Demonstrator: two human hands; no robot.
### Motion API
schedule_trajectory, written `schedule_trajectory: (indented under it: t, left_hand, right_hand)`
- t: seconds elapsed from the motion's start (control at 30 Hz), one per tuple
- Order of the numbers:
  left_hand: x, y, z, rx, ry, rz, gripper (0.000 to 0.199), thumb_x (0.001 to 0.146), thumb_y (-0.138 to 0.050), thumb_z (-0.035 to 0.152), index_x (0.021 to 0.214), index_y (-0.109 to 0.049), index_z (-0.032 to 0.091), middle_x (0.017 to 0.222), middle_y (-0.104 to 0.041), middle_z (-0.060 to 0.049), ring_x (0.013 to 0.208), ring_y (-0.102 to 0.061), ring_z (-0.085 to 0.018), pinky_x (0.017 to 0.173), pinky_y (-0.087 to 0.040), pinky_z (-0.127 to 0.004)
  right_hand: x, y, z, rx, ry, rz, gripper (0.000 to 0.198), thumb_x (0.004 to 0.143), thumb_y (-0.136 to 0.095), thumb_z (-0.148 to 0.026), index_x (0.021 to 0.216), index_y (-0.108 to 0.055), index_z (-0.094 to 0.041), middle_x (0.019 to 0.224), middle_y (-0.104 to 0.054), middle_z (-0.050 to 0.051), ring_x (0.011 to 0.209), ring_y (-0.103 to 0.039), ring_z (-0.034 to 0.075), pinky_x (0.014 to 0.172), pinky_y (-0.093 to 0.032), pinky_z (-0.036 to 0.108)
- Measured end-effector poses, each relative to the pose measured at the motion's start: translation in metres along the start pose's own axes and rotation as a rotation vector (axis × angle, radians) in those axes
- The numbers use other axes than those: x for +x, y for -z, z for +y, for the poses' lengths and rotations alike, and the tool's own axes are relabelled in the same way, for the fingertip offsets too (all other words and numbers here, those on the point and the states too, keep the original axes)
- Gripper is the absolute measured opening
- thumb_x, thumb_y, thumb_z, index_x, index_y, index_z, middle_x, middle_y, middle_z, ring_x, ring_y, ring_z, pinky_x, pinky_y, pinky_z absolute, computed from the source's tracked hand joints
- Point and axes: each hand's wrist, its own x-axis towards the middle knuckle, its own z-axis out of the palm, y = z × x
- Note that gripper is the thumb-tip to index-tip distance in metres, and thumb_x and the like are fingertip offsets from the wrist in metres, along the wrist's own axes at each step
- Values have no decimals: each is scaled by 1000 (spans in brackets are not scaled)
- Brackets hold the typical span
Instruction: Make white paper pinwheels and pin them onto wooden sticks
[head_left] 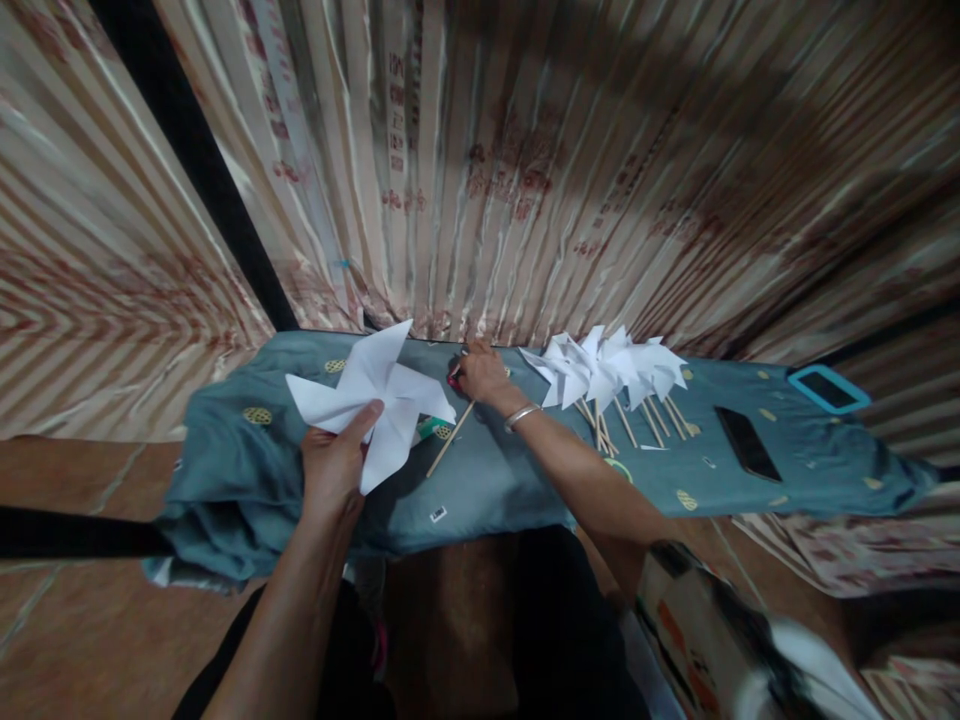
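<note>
My left hand (pixel 337 460) pinches a white paper pinwheel (pixel 386 385) near its centre, thumb on top, raised over the left part of the cloth-covered table. My right hand (pixel 481 372) is at the table's back edge, its fingers curled at a small red and dark object (pixel 454 374) whose kind I cannot make out. A thin wooden stick (pixel 450 440) lies on the cloth just in front of that hand. Partly behind the held pinwheel is a small green and white item (pixel 429 429). To the right, several finished white pinwheels (pixel 604 368) on wooden sticks lie overlapping in a row.
The table wears a grey-green cloth (pixel 510 480) with yellow prints. Further right lie a black phone (pixel 748 442) and a blue-framed item (pixel 829 388). A greenish ring of tape (pixel 619 470) sits near my right forearm. Pleated curtains (pixel 517 180) hang right behind the table.
</note>
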Motion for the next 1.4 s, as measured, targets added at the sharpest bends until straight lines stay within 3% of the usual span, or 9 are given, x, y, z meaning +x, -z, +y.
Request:
schedule_trajectory:
  t: [0.33, 0.57, 0.87, 1.23, 1.4]
  left_hand:
    - [1, -3, -2, -4, -10, 0, 26, 48, -82, 17, 72, -71, 16, 77, -74, -3, 80, -71, -24, 76, -60, -33]
    - [2, -2, -2, -16, -17, -6, 32, 46, -84, 19, 75, -71, 15, 75, -74, -3, 75, -71, -22, 72, -59, -32]
    - [1, -1, -2, -33, -23, -7, 33, 45, -84, 18, 76, -72, 15, 75, -74, -3, 72, -69, -19, 70, -59, -29]
    - [1, 0, -1, -13, -21, -7, 31, 47, -83, 18, 75, -71, 16, 79, -75, -3, 78, -70, -22, 75, -59, -33]
    - [1, -1, 1, -35, -24, -15, 35, 45, -84, 20, 77, -71, 14, 78, -74, -4, 78, -70, -22, 75, -59, -33]
  right_hand:
    - [-4, 2, 4, -34, 46, -26, 29, 86, -49, -19, 104, -70, -11, 123, -61, 18, 122, -50, 27, 99, -40, 36]
    - [1, 6, 7, -99, 127, -68, 27, 84, -56, -20, 105, -70, -11, 122, -63, 18, 124, -49, 29, 102, -39, 35]
    - [3, 7, 9, -101, 109, -89, 26, 84, -54, -22, 100, -71, -11, 115, -67, 17, 113, -59, 26, 95, -44, 32]
    - [3, -5, 7, -53, 84, -14, 28, 86, -52, -23, 100, -70, -8, 114, -66, 21, 112, -58, 28, 92, -45, 34]
    - [-2, -10, 9, -18, 110, 46, 24, 86, -49, -16, 97, -70, -8, 119, -63, 21, 118, -53, 27, 98, -42, 34]
